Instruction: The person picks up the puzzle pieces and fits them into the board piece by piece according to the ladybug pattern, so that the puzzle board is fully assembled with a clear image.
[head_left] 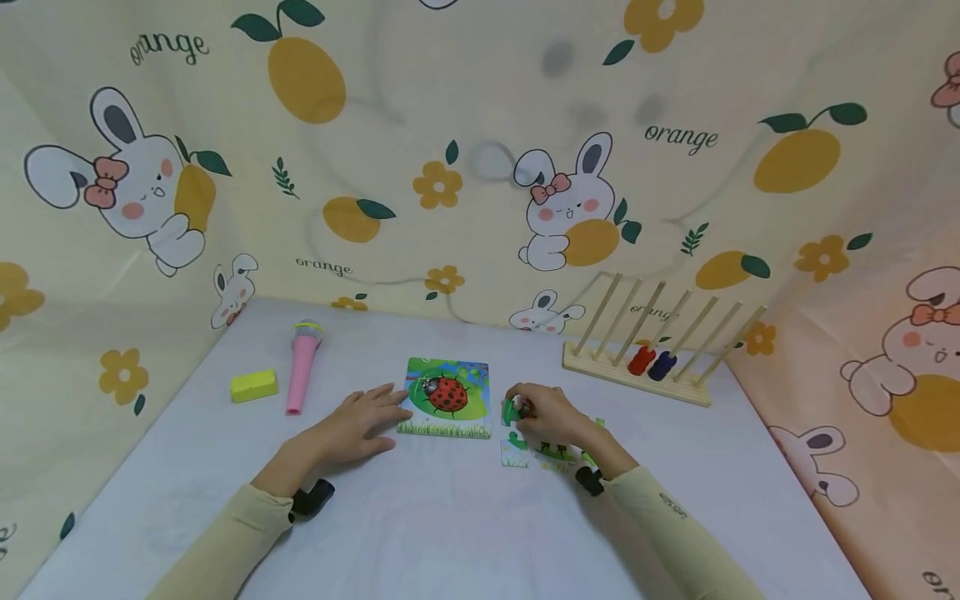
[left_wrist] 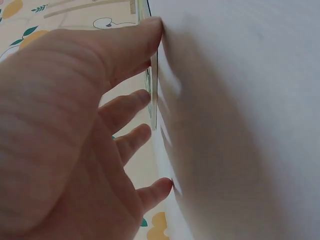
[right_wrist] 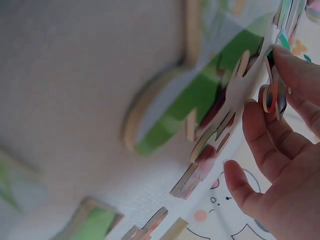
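A square ladybug puzzle board (head_left: 468,417) lies flat on the white table, near its middle. My left hand (head_left: 362,425) is at the board's left edge with its fingers fairly straight, and in the left wrist view the fingertips (left_wrist: 152,30) touch that edge. Just right of the board, my right hand (head_left: 557,414) pinches a wooden puzzle piece (right_wrist: 271,90) between thumb and fingers. Several more puzzle pieces (head_left: 514,454) lie on the table under and around the right hand, partly hidden by it; green and dark printing shows on them.
At the back right stands a wooden peg rack (head_left: 637,372) with red beads (head_left: 642,361) and dark blue beads (head_left: 663,366). On the left lie a pink toy microphone (head_left: 302,371) and a yellow-green block (head_left: 253,386). A printed curtain (head_left: 480,100) surrounds the table.
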